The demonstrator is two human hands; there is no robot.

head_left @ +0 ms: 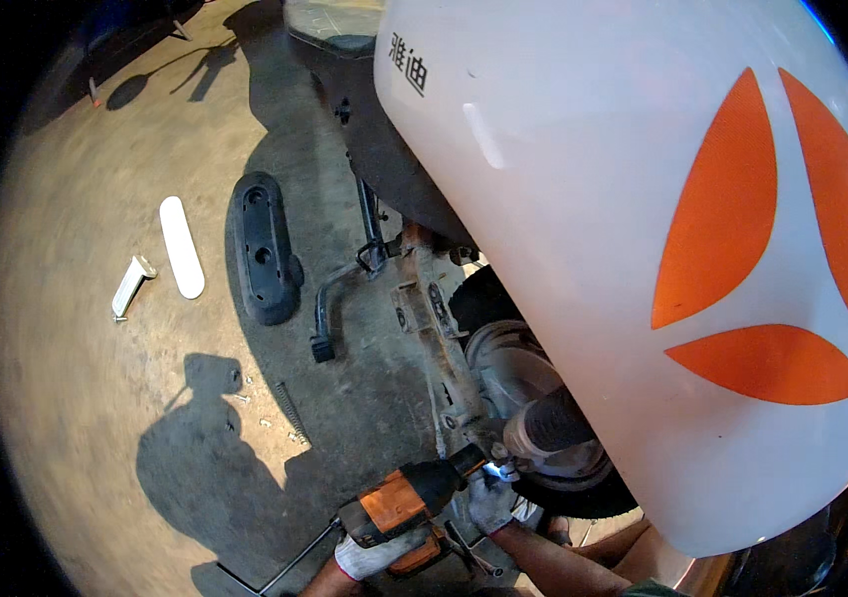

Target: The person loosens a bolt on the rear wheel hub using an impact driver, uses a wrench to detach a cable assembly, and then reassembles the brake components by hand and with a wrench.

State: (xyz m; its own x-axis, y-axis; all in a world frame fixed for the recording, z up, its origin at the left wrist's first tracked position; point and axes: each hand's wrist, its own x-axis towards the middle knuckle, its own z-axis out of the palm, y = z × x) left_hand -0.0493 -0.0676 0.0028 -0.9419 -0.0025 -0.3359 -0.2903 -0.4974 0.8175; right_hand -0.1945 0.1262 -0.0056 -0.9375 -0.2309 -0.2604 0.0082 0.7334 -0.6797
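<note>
My white-gloved left hand is closed round the grip of an orange-and-black power wrench. The tool's black nose reaches a bolted joint at the lower end of a shock absorber, beside the rear wheel of a scooter. My gloved right hand is curled just below the nose, at that joint; what its fingers grip is too small to make out. The grimy metal swingarm runs along the wheel. A white body panel with orange petal shapes overhangs wheel and shock.
A black oblong cover, a white oval strip and a small white bracket lie on the concrete floor. A spring and small bolts lie nearer. A bent stand bar stands out left of the swingarm.
</note>
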